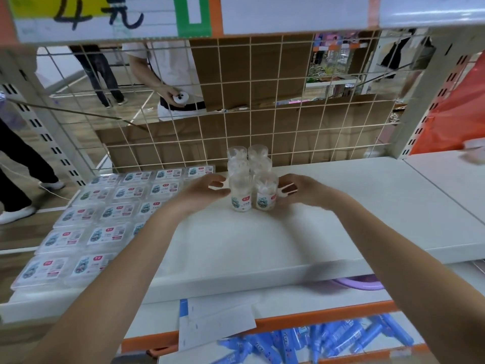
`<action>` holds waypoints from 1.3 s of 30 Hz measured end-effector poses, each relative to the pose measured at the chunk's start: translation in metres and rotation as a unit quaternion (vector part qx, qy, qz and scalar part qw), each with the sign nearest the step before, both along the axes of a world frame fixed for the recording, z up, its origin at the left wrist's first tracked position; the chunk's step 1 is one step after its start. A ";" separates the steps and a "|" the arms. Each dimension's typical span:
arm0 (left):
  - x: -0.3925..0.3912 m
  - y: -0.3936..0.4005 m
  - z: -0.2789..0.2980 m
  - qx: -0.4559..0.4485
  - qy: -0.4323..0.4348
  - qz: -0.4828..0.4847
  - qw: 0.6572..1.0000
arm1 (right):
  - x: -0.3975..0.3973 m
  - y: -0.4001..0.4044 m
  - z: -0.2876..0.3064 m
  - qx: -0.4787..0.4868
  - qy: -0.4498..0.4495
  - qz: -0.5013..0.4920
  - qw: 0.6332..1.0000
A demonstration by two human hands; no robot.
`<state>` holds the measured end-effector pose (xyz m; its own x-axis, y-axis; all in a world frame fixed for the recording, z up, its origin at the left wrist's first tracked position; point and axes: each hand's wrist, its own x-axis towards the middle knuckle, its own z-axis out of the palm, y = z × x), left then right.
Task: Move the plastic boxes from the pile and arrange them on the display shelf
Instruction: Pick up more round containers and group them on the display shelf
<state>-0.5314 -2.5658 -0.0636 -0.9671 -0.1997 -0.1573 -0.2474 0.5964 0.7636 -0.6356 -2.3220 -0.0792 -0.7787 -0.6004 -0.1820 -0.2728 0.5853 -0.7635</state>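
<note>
Hands (pixel 203 190) (pixel 301 191) flanking jars (pixel 252 179), each grip released (fingers straight), bare shelf (pixel 367 206) rightward, flat boxes (pixel 105 214) left.

Left arm: you are showing a bare forearm, no sleeve reaching into view.
Right arm: likewise bare, no sleeve showing.
Left hand (pixel 203 189): you are wearing no glove, no ring visible.
Right hand (pixel 301 190): ungloved too, no ring visible.
Wrists: you are wearing no watch, band or bracelet.
Markings: none are showing; edges are blurring slightly.
</note>
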 end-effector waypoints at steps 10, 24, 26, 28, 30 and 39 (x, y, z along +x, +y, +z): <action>-0.047 0.088 0.052 -0.290 0.174 -0.146 0.930 | -0.028 0.054 0.043 0.156 0.218 -0.013 0.963; -0.128 0.361 0.011 -0.442 0.132 -0.390 0.797 | -0.003 0.294 0.019 0.385 0.238 -0.175 0.874; -0.135 0.404 0.012 -0.440 0.154 -0.403 0.787 | -0.001 0.338 0.022 0.392 0.231 -0.205 0.867; -0.144 0.450 0.014 -0.438 0.174 -0.412 0.780 | -0.001 0.383 0.027 0.400 0.224 -0.233 0.858; -0.153 0.496 0.018 -0.437 0.181 -0.417 0.776 | -0.003 0.427 0.033 0.404 0.221 -0.254 0.850; -0.195 0.666 0.034 -0.404 0.206 -0.441 0.774 | -0.020 0.587 0.049 0.409 0.202 -0.334 0.825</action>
<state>-0.7265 -1.8993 -0.0300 -0.7183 0.6950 0.0322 0.6938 0.7190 -0.0416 -0.6557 -1.7352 -0.0306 -0.9825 0.1816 0.0423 0.1832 0.9824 0.0367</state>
